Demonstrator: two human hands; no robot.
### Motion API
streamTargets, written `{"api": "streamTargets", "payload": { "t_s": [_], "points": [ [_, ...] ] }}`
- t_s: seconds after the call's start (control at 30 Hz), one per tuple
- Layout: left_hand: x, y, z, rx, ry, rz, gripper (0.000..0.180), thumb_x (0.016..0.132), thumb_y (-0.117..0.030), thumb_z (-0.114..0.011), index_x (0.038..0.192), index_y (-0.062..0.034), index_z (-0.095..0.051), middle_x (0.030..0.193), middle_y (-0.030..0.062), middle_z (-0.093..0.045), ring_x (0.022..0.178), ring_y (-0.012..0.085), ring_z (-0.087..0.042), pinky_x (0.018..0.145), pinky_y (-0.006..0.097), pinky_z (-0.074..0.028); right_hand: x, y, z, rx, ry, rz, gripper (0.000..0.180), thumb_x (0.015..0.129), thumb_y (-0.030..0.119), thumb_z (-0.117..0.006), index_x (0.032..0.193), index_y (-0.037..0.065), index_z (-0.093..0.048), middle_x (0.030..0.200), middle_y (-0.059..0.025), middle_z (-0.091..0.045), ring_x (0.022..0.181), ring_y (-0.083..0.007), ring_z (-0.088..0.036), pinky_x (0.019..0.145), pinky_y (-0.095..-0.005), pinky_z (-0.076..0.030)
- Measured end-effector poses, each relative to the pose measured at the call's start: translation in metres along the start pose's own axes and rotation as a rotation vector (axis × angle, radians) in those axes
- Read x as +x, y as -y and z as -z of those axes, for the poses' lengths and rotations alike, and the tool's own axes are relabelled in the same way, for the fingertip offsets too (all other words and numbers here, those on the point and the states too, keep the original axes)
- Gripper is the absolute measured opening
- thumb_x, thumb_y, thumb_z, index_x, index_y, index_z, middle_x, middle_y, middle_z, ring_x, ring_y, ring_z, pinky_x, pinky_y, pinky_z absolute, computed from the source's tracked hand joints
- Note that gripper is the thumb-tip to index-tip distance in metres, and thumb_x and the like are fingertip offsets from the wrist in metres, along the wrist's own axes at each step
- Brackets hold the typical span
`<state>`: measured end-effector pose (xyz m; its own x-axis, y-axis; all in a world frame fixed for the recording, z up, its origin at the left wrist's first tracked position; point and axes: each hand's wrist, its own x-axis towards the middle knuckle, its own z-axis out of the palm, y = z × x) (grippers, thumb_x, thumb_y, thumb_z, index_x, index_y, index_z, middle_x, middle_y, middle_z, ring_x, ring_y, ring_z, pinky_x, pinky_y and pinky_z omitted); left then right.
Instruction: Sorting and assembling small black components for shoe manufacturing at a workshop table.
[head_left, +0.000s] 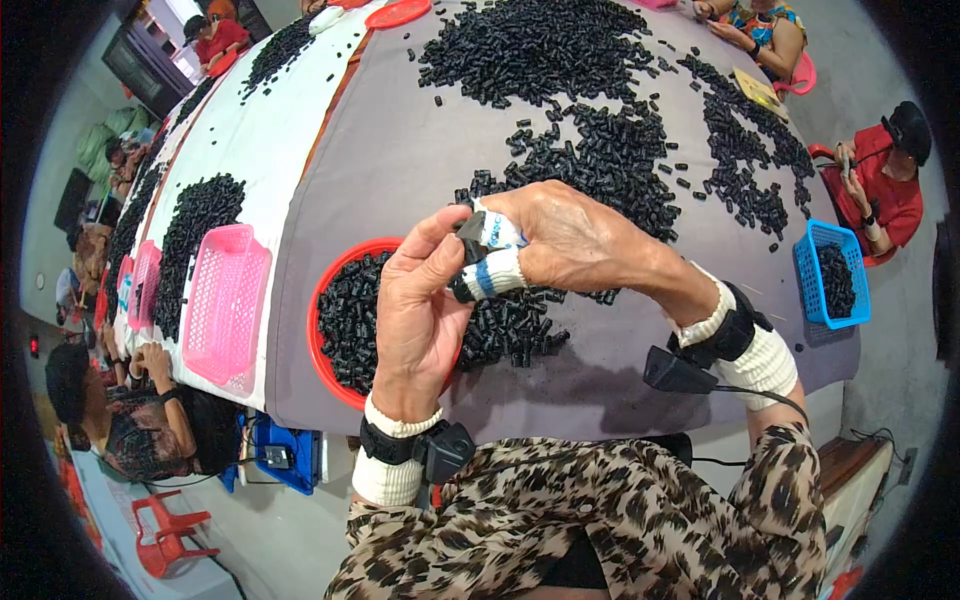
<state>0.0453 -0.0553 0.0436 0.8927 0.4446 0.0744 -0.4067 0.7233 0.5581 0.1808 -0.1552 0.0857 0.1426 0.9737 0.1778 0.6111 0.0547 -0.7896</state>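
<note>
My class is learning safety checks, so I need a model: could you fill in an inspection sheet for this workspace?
Surface: grey cloth under the work; white cloth alongside, to the left.
Job's things: black pieces heaped on the grey cloth; red basin filled with more.
Clutter: stray pieces around the heaps; pink basket on the white cloth; blue basket at the right, holding black pieces.
Hands: left hand pinches a small dark piece; right hand is close against it, digits wrapped in white, grip unclear.
Cables: black cable at the right wrist.
Surroundings: people seated nearby, including one in red.
</note>
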Motion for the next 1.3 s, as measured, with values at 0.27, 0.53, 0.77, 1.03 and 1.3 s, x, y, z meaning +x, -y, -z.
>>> {"api": "streamTargets", "payload": {
  "t_s": [0.27,0.53,0.77,1.03,1.3],
  "points": [
    [-0.002,0.002,-0.003,0.055,-0.030,-0.008,0.029,0.084,-0.002,-0.055,0.111,0.0040,-0.051,0.101,0.0135,-0.059,0.092,0.0216,-0.060,0.082,0.035,-0.051,-0.004,0.003,0.001,0.057,0.012,0.004,0.024,0.073,0.020,-0.058,0.075,-0.003,-0.054,0.062,-0.0171,-0.057,0.055,-0.0286,-0.054,0.056,-0.0382,-0.043],
    [-0.001,0.004,-0.004,0.093,-0.028,0.002,0.028,0.084,-0.003,-0.055,0.111,0.0030,-0.051,0.103,0.0135,-0.058,0.092,0.0220,-0.060,0.083,0.036,-0.050,-0.008,-0.004,0.001,-0.072,-0.004,0.056,0.021,0.075,0.018,-0.062,0.081,0.000,-0.054,0.063,-0.0062,-0.056,0.055,-0.0154,-0.051,0.053,-0.0313,-0.042],
    [0.000,0.007,-0.006,-0.140,0.041,0.039,0.026,0.087,-0.005,-0.052,0.112,0.0015,-0.049,0.102,0.0137,-0.059,0.094,0.0234,-0.059,0.087,0.040,-0.047,-0.012,0.012,0.009,0.157,-0.036,-0.100,0.027,0.070,0.023,-0.070,0.076,0.001,-0.056,0.064,-0.0031,-0.056,0.057,-0.0112,-0.050,0.053,-0.0281,-0.041],
    [-0.001,0.009,-0.004,-0.115,0.049,0.044,0.026,0.087,-0.004,-0.050,0.113,0.0016,-0.049,0.103,0.0145,-0.059,0.094,0.0236,-0.059,0.086,0.040,-0.048,-0.011,0.007,0.007,0.104,-0.028,-0.070,0.026,0.067,0.022,-0.071,0.075,0.001,-0.056,0.064,-0.0038,-0.056,0.057,-0.0118,-0.051,0.053,-0.0293,-0.041],
    [-0.001,0.009,-0.003,-0.084,0.045,0.046,0.024,0.087,-0.004,-0.050,0.111,0.0017,-0.051,0.104,0.0147,-0.059,0.096,0.0242,-0.059,0.086,0.039,-0.048,-0.010,0.006,0.007,0.014,-0.016,-0.058,0.028,0.066,0.022,-0.071,0.074,0.001,-0.055,0.062,-0.0057,-0.056,0.056,-0.0153,-0.052,0.053,-0.0308,-0.041]
  ]
}}
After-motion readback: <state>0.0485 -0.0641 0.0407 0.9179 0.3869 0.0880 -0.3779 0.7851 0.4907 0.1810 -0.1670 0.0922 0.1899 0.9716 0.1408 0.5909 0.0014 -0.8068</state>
